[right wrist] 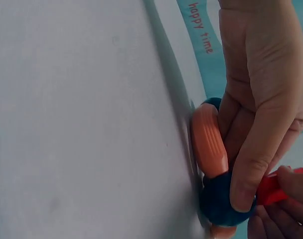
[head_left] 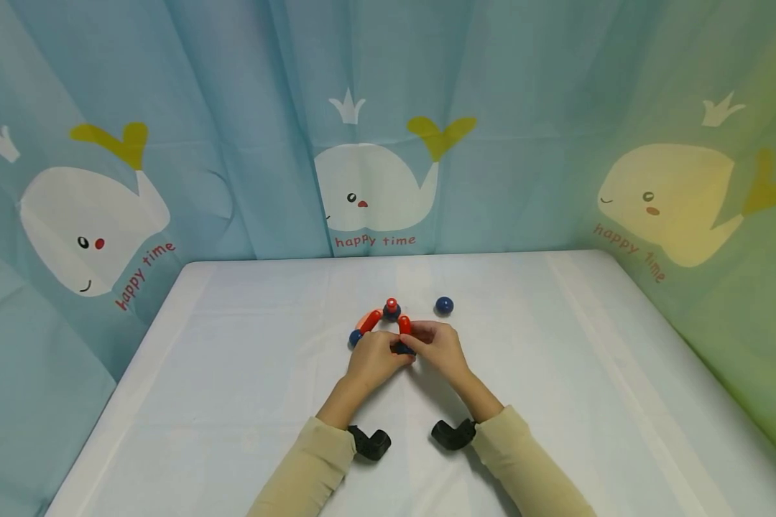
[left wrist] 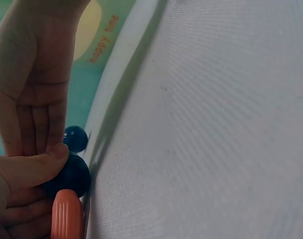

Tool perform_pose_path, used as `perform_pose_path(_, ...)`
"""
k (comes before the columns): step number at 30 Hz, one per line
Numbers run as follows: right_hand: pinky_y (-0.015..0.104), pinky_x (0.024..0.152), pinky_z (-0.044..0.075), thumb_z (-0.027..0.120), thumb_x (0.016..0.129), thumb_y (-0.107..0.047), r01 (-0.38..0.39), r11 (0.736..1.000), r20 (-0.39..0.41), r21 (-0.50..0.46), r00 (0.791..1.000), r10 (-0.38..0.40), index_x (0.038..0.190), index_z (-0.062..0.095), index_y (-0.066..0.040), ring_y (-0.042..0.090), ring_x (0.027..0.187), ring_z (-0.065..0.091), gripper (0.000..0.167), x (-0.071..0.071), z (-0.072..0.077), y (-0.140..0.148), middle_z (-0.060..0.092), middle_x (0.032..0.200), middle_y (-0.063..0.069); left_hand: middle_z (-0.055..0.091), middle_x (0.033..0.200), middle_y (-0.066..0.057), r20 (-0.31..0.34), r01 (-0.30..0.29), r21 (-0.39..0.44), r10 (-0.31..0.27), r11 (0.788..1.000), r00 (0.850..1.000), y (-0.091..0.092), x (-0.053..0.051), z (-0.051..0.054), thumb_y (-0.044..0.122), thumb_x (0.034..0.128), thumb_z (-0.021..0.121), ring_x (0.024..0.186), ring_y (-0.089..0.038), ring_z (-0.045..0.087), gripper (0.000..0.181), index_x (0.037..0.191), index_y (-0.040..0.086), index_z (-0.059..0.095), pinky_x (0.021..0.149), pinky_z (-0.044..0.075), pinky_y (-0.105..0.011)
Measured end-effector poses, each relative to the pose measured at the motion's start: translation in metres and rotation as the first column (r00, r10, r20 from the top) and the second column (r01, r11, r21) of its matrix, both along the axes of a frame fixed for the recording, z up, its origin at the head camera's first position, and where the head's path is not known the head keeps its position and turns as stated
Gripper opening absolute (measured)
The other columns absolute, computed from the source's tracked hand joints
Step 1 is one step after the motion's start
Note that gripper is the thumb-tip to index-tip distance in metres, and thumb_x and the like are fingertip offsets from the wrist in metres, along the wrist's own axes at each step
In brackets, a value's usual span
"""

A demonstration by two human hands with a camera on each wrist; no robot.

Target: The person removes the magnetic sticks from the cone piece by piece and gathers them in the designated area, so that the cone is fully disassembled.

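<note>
In the head view, a small frame of dark blue balls and red and orange rods stands on the table. My left hand (head_left: pixel 371 359) pinches its nearest blue ball (right wrist: pixel 222 199); the left thumb (left wrist: pixel 29 172) presses on it. My right hand (head_left: pixel 441 352) pinches a red rod (head_left: pixel 404 325) that leans up from that ball. An orange rod (right wrist: pixel 209 142) joins the ball along the table. Another blue ball (head_left: pixel 356 337) sits at the left with a red rod (head_left: pixel 371 320) slanting up. The back ball (head_left: pixel 391 311) has a red rod (head_left: pixel 391 304) on it. Fingers partly hide the joints.
A loose blue ball (head_left: pixel 444 306) lies behind my right hand. The white-covered table (head_left: pixel 233 402) ends at a back edge, where a blue curtain (head_left: pixel 252 143) with whale prints hangs. Black wrist cameras (head_left: pixel 453 435) sit under both forearms.
</note>
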State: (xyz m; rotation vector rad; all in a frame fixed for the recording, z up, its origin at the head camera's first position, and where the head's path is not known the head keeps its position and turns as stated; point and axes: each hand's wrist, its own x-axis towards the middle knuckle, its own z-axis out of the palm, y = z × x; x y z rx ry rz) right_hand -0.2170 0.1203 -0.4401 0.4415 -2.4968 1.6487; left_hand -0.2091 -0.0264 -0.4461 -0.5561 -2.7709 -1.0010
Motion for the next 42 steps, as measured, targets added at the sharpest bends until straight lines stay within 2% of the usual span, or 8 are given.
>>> perform_pose_path(5,0.033,0.072,0.053,0.068,0.081,0.000,0.025,1.000,-0.005,0.008,1.000,-0.025,0.100,0.065,0.012,0.030,0.081,0.066,0.022,0.002,0.002,-0.003,0.067,0.090,0.021,0.048,0.057,0.009,0.033,-0.011,-0.007,0.011,1.000,0.999,0.001,0.000,0.001,0.027,0.0743,0.077,0.052,-0.007,0.039,0.017,0.071,0.014,0.067,0.047,0.028,-0.021)
perform_pose_path(11,0.034,0.071,0.052,0.067,0.082,-0.001,0.037,0.999,-0.008,0.039,0.999,-0.037,0.100,0.066,0.011,0.028,0.080,0.066,0.021,0.001,0.001,-0.003,0.067,0.089,0.020,0.045,0.054,0.008,0.034,-0.007,-0.011,0.007,1.000,0.999,0.001,0.001,0.002,0.026,0.0746,0.077,0.051,-0.007,0.038,0.019,0.068,0.012,0.065,0.047,0.027,-0.021)
perform_pose_path(15,0.034,0.072,0.052,0.067,0.083,-0.002,0.036,0.999,-0.001,0.022,0.999,-0.036,0.099,0.066,0.011,0.028,0.082,0.066,0.021,0.001,0.001,-0.001,0.067,0.090,0.020,0.046,0.053,0.009,0.029,-0.007,-0.002,0.007,1.000,1.000,0.001,0.000,0.002,0.026,0.0742,0.077,0.050,-0.007,0.038,0.019,0.068,0.012,0.066,0.046,0.027,-0.021)
perform_pose_path(19,0.037,0.074,0.052,0.064,0.084,0.001,0.022,1.000,0.003,0.006,1.000,-0.022,0.099,0.063,0.016,0.034,0.086,0.064,0.022,0.012,0.018,-0.002,0.065,0.091,0.026,0.049,0.055,0.009,0.031,0.000,0.006,0.000,1.000,1.000,0.003,-0.001,0.000,0.025,0.0744,0.077,0.050,-0.006,0.039,0.018,0.069,0.012,0.066,0.046,0.029,-0.021)
perform_pose_path(22,0.036,0.075,0.052,0.064,0.084,0.001,0.035,0.999,0.010,-0.005,0.999,-0.035,0.100,0.062,0.016,0.034,0.088,0.064,0.022,0.011,0.019,0.003,0.065,0.092,0.026,0.051,0.056,0.009,0.038,0.006,0.010,-0.007,1.000,0.999,0.004,-0.001,0.000,0.025,0.0748,0.077,0.051,-0.006,0.041,0.017,0.071,0.012,0.068,0.047,0.031,-0.020)
perform_pose_path(26,0.031,0.075,0.052,0.066,0.084,-0.004,0.060,0.998,0.015,-0.001,0.998,-0.060,0.103,0.064,0.012,0.030,0.088,0.064,0.025,-0.001,0.004,0.013,0.066,0.094,0.022,0.053,0.058,0.009,0.051,0.003,0.019,-0.004,1.000,0.999,0.004,-0.002,0.001,0.026,0.0753,0.077,0.052,-0.006,0.042,0.015,0.076,0.012,0.070,0.048,0.032,-0.020)
perform_pose_path(36,0.030,0.077,0.051,0.066,0.085,-0.007,0.092,0.996,0.072,0.016,0.993,-0.093,0.105,0.063,0.012,0.030,0.090,0.064,0.028,-0.003,0.003,0.035,0.066,0.095,0.022,0.057,0.062,0.009,0.051,-0.015,0.012,0.015,1.000,0.999,0.003,-0.002,0.000,0.027,0.0756,0.076,0.057,-0.006,0.046,0.016,0.081,0.012,0.072,0.052,0.037,-0.021)
perform_pose_path(42,0.033,0.078,0.051,0.067,0.084,-0.008,0.114,0.992,0.104,0.045,0.988,-0.118,0.106,0.063,0.012,0.031,0.092,0.063,0.030,-0.003,0.001,0.045,0.065,0.098,0.023,0.062,0.069,0.007,0.079,-0.020,0.025,0.018,0.999,0.997,0.002,0.000,0.002,0.026,0.0754,0.076,0.061,-0.007,0.050,0.021,0.088,0.011,0.073,0.056,0.041,-0.022)
